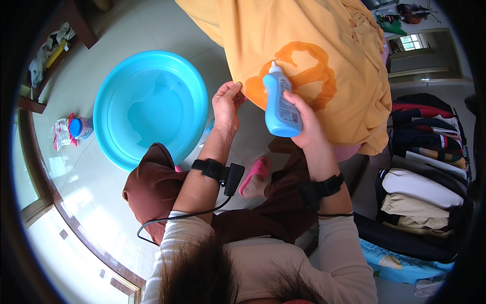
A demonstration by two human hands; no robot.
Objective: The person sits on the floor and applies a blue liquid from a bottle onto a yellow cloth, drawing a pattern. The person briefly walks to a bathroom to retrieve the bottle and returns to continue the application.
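A yellow-orange cloth point(258, 30) is draped before me, with folds bunched on its right side. Dark wet streaks of liquid point(326, 70) curve across it. My left hand point(228, 100) pinches the cloth's near left edge between thumb and fingers. In my right hand point(307, 121) is a blue plastic squeeze bottle point(276, 108) with a white nozzle and a label bearing writing. The bottle is tilted so its nozzle points away from me, at the wet streaks; whether the tip touches the cloth I cannot tell.
A large blue plastic basin point(197, 125) holding water stands on the tiled floor at left. Beyond it are a blue-lidded jar point(78, 128) and a plastic packet point(62, 133). Folded clothes point(421, 186) lie at right. A wooden shelf point(81, 22) is at upper left.
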